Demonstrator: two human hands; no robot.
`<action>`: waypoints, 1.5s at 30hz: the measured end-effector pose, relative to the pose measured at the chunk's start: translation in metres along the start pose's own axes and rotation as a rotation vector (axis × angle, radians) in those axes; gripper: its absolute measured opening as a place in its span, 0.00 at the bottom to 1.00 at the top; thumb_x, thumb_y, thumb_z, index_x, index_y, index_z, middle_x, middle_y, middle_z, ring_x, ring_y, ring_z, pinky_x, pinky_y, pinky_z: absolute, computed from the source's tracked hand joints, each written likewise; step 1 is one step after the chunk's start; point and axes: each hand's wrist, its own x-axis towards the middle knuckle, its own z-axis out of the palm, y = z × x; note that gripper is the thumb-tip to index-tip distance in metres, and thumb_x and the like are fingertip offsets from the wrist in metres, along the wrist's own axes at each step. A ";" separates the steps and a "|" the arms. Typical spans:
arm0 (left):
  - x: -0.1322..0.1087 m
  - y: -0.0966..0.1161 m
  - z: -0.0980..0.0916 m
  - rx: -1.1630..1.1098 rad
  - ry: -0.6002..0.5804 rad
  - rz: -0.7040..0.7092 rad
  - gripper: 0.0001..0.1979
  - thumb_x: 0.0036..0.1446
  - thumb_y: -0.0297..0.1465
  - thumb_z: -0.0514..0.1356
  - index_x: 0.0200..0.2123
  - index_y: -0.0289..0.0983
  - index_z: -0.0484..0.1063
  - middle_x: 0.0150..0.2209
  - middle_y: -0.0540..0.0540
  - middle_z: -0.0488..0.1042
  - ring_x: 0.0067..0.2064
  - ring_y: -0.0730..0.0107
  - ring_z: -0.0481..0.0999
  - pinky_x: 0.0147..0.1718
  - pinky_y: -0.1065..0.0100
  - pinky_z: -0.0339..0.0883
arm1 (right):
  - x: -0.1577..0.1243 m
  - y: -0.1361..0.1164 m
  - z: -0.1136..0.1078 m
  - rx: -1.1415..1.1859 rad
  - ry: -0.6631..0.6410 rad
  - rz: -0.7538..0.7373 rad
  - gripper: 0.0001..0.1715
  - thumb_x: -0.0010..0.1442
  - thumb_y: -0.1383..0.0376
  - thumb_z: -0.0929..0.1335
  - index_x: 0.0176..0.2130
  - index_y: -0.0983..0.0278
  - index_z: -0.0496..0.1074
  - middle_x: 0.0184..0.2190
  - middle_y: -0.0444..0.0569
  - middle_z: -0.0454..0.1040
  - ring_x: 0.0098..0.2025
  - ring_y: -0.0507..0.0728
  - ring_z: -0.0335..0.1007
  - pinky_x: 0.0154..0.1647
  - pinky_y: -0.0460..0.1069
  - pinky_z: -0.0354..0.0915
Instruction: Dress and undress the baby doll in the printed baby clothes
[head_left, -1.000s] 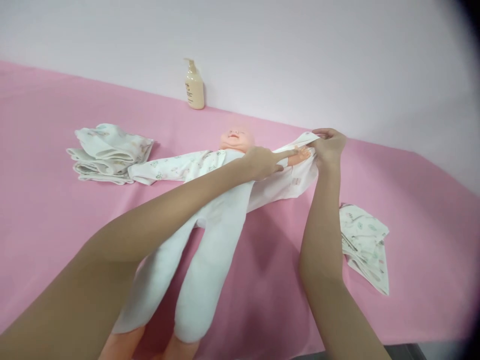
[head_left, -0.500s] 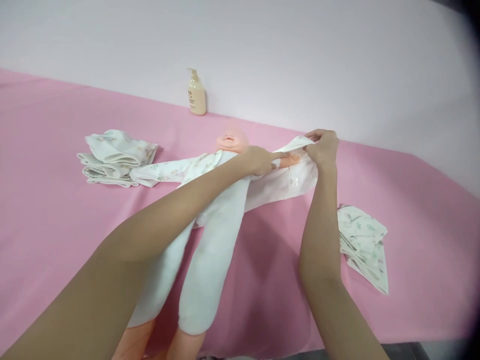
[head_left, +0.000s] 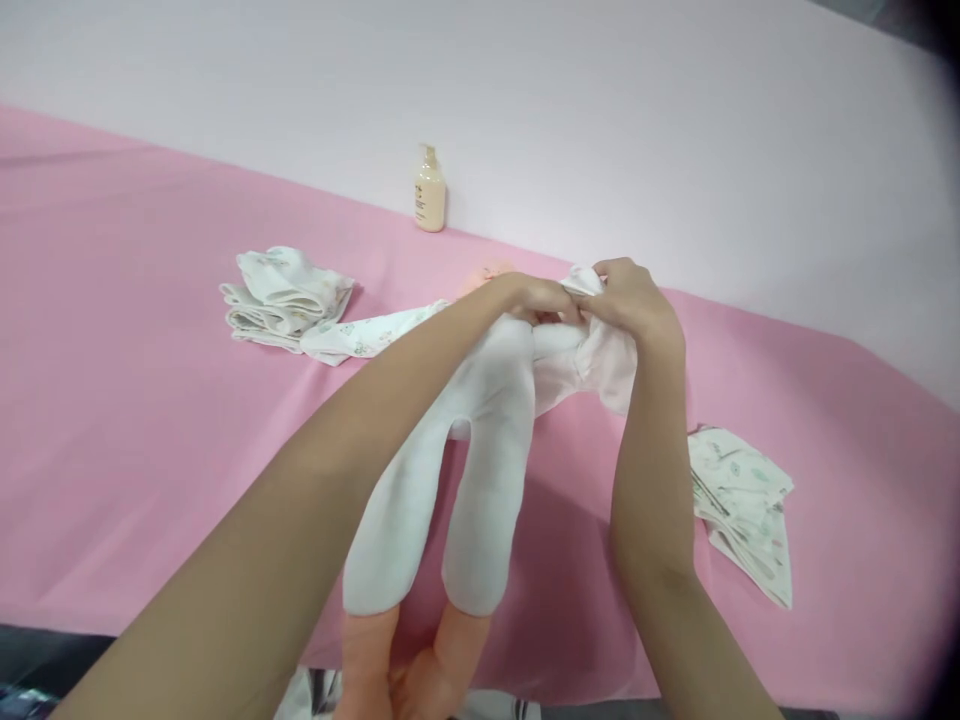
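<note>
A baby doll (head_left: 480, 420) in a white romper lies on the pink worktop (head_left: 135, 400), legs toward the camera. The left hand (head_left: 536, 298) and the right hand (head_left: 630, 300) meet at its chest, each pinching bunched white garment fabric (head_left: 592, 360). Folded cloths (head_left: 289, 295) lie left, a printed cloth (head_left: 742, 500) right, a lotion bottle (head_left: 430, 190) behind.

A table (head_left: 135, 330) under a plain pink cloth fills most of the view; behind its far edge rises a bare pale wall (head_left: 600, 110) — flat, unmarked, evenly lit with soft light and no hard shadows; below the table's near edge, at the lower left, a dark strip of floor (head_left: 30, 660) shows — too dim to make out; beyond the wall's upper right corner the view darkens.
</note>
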 end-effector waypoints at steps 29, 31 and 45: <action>-0.093 -0.030 -0.015 0.327 0.522 -0.322 0.05 0.53 0.28 0.58 0.30 0.33 0.73 0.27 0.45 0.73 0.32 0.67 0.70 0.36 0.67 0.62 | -0.043 -0.085 0.022 0.758 -0.943 -0.441 0.19 0.50 0.69 0.71 0.43 0.60 0.66 0.42 0.46 0.70 0.35 0.52 0.75 0.29 0.44 0.70; -0.098 -0.038 -0.018 0.355 0.549 -0.337 0.03 0.51 0.27 0.59 0.29 0.33 0.72 0.27 0.46 0.72 0.31 0.69 0.69 0.34 0.68 0.61 | -0.036 -0.085 0.034 0.826 -0.843 -0.404 0.17 0.53 0.67 0.70 0.44 0.62 0.66 0.40 0.46 0.71 0.33 0.52 0.74 0.27 0.44 0.69; -0.084 -0.062 0.020 0.333 0.649 -0.441 0.20 0.63 0.37 0.46 0.37 0.34 0.75 0.37 0.37 0.78 0.38 0.55 0.77 0.34 0.63 0.64 | -0.008 -0.082 0.099 -0.041 0.004 -0.114 0.17 0.55 0.73 0.61 0.45 0.69 0.68 0.45 0.60 0.70 0.44 0.61 0.68 0.44 0.53 0.64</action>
